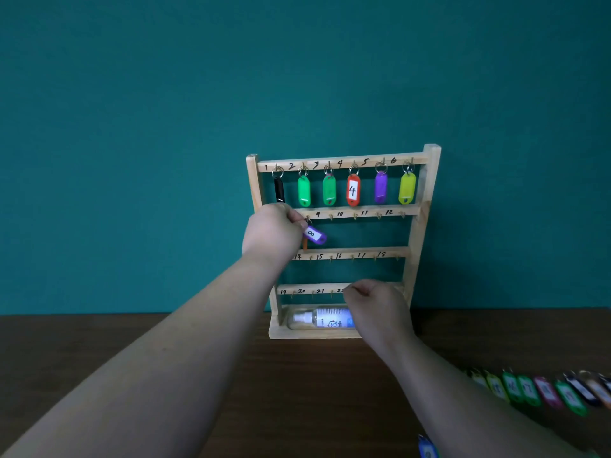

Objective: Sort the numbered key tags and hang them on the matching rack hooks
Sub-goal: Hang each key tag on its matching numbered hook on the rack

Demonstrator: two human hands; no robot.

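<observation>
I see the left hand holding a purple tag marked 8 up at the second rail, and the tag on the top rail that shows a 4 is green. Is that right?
Not quite. In the head view, the tag showing a 4 on the top rail is red-orange, not green. The rest holds: the left hand holds the purple tag marked 8 up at the second rail.

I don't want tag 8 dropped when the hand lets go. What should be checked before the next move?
1. Left hand pinches purple tag 8: ok.
2. Tag seated on a hook: cannot tell, fingers hide the ring.
3. Right hand on lowest bar of rack: ok.
4. Top-row tags on all six hooks: ok.
5. Hook 9 free for the next tag: ok.
</observation>
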